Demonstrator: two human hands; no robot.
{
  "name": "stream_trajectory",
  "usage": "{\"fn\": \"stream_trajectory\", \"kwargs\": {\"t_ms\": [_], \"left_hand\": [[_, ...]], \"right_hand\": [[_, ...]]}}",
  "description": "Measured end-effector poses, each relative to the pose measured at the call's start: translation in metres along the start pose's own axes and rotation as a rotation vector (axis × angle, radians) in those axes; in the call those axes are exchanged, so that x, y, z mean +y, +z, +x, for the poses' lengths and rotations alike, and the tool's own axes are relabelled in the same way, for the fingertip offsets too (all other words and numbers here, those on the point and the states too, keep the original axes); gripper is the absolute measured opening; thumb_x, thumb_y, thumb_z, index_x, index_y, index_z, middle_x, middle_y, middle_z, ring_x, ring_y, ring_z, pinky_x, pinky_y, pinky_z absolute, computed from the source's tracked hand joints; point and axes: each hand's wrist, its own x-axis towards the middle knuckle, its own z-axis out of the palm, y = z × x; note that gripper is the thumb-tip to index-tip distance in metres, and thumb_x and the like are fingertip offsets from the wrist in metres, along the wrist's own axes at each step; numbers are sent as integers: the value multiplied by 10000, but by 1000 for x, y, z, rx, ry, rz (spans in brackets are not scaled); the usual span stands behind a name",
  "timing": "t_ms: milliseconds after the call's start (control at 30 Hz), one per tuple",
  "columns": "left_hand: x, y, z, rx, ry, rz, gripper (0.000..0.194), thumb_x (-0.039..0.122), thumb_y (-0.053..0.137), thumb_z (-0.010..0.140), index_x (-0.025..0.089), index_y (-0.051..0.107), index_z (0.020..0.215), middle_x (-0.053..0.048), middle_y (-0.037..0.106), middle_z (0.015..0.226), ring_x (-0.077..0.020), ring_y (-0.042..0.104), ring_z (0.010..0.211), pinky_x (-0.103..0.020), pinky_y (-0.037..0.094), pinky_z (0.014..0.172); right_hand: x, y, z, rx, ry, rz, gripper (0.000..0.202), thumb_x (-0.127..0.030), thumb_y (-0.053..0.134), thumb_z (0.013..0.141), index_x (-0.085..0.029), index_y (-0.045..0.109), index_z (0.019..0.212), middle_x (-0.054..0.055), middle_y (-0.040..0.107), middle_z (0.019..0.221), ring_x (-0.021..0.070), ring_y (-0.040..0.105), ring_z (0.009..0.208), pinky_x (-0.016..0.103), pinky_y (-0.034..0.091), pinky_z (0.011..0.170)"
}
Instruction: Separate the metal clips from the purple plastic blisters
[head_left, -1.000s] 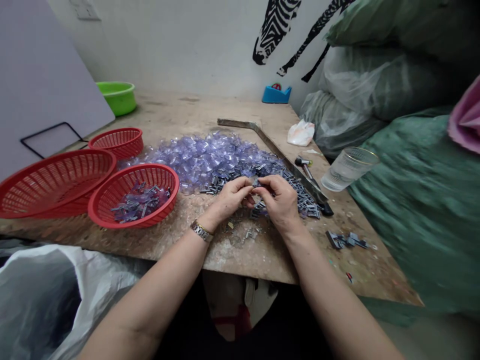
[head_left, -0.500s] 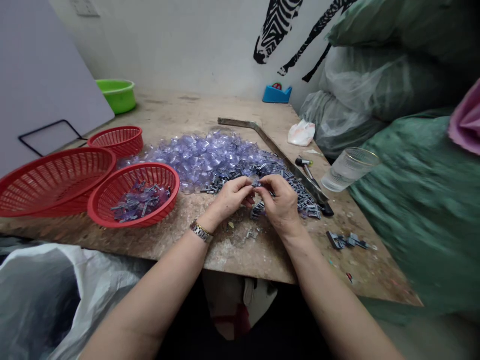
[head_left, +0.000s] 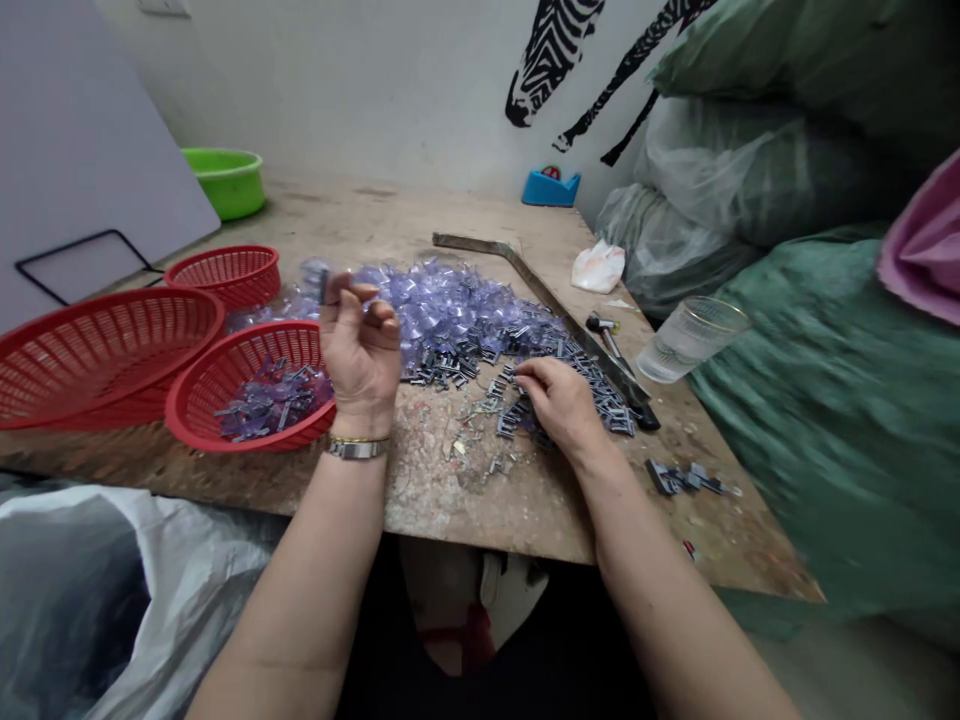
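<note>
Raised beside the front red basket [head_left: 187,425], my left hand [head_left: 362,350] pinches a small clear piece with a dark part [head_left: 319,280], blurred by motion. That basket holds clear purple pieces joined with grey parts [head_left: 274,400]. My right hand [head_left: 559,400] rests at the near edge of the pile of small grey parts [head_left: 600,385], thumb and fingertips pressed together; what is between them, if anything, is too small to make out. A heap of clear purple pieces [head_left: 442,300] lies beyond both hands.
A bent metal bar [head_left: 540,285] borders the heap on the right, near a hammer-like tool [head_left: 611,340] and a glass [head_left: 690,340]. Two more red baskets [head_left: 97,350] [head_left: 225,275] stand left. Grey parts [head_left: 686,478] lie front right. Green sacks [head_left: 810,400] flank the table.
My hands have parted. The left has moved left and up to the front red basket with a piece, while the right has stayed by the grey parts.
</note>
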Motion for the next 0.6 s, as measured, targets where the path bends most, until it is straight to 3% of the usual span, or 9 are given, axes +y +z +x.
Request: {"fn": "stream_trajectory", "kwargs": {"t_ms": [100,200,333,467,600], "left_hand": [[11,-6,9,110,6,22,146,320,517,938,310,632,1028,43,667,782,-27,578,622,-118,432,574],[7,-3,4,95,-70,60,205,381,491,943,295,610,1086,34,665,778,-32,578,611,-124,436,564],[-18,9,-14,-85,-265,206,174,317,561,898,223,594,1041,27,644,723,-42,579,566,-130,445,521],[-42,15,-33,-279,-512,501,71,169,554,841,163,572,910,34,598,673,-53,578,515,-154,460,495],[-51,12,-39,-416,-538,832,79,114,512,802,146,577,834,36,562,650,-58,531,470,-170,433,463]], "right_hand": [[-2,5,-2,-147,-13,-116,132,-200,557,873,-193,689,885,81,698,901,221,620,875,347,462,823],[-10,10,-2,-209,35,-233,185,-219,548,888,-174,696,991,107,687,957,238,608,928,351,452,851],[-23,14,1,-276,114,-397,265,-237,508,910,-192,672,1114,122,649,1032,257,598,973,348,452,816],[-29,14,4,-344,175,-458,250,-250,502,910,-220,673,1090,117,632,1017,254,605,926,345,445,745],[-24,15,4,-301,197,-366,164,-204,549,872,-200,667,985,99,643,1009,228,602,915,319,428,756]]}}
